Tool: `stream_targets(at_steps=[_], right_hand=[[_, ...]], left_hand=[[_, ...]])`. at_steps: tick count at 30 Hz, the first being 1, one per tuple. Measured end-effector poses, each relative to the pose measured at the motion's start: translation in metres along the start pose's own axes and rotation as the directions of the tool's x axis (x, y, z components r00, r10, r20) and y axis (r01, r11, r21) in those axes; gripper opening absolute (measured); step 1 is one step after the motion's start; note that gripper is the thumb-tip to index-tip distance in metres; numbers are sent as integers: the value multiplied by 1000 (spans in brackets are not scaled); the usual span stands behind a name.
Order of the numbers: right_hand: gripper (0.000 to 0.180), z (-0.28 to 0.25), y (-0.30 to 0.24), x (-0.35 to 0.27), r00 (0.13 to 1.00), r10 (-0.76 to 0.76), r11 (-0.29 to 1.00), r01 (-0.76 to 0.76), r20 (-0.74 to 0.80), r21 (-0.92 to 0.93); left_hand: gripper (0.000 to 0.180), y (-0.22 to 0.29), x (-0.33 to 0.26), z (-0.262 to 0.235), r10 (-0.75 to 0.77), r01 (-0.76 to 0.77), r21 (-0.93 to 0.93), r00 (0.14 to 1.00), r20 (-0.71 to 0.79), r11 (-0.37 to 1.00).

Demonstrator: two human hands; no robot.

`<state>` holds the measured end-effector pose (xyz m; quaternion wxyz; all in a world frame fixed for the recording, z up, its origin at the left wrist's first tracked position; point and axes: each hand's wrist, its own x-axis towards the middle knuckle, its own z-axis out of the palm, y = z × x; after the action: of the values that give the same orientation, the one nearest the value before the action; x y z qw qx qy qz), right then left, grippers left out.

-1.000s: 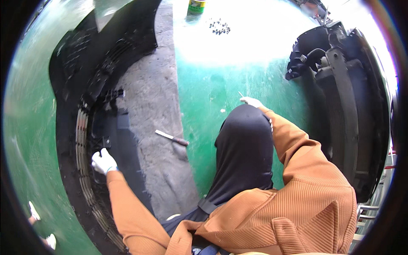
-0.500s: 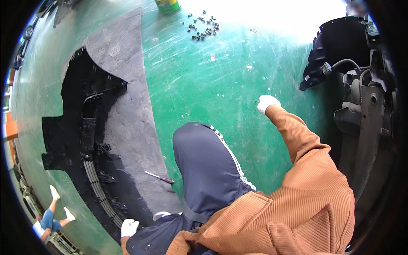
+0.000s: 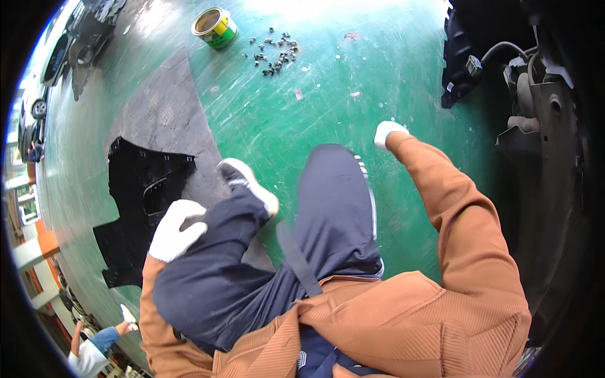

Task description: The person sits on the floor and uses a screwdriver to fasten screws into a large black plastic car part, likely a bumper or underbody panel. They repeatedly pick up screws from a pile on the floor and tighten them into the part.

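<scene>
My left hand, in a white glove, is beside my bent left knee, thumb apart from the fingers and nothing visible between them. Beyond it lies a large black molded plastic car panel, partly hidden by my hand and leg. My right hand, also white-gloved, is held out over the green floor with its fingers curled closed. Whatever it may hold is too small or hidden to make out. Several small dark clips lie scattered on the floor ahead.
A yellow and green can stands beside the clips. Under the panel lies a grey mat. At right are a vehicle's exposed metal frame, a black liner and a hanging connector. Another person is at lower left.
My left hand has risen from low beside the panel to my knee, and my left foot has come forward onto the mat's edge. My view has shifted. The screwdriver on the mat is now hidden.
</scene>
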<state>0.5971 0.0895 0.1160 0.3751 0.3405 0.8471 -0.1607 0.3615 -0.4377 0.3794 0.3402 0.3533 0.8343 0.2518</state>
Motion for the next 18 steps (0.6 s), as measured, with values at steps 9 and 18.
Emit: stream_targets(at_steps=[9,18], right_hand=[[37,-46,-83,28,969,244,957,-236,-33,168],[33,-71,-105,47,906,405,906,-416,126,76]], left_hand=[[35,-77,270,59,196,-204,74,975,103,976],[79,-122,487,130,406,-383,332,914,0,862]])
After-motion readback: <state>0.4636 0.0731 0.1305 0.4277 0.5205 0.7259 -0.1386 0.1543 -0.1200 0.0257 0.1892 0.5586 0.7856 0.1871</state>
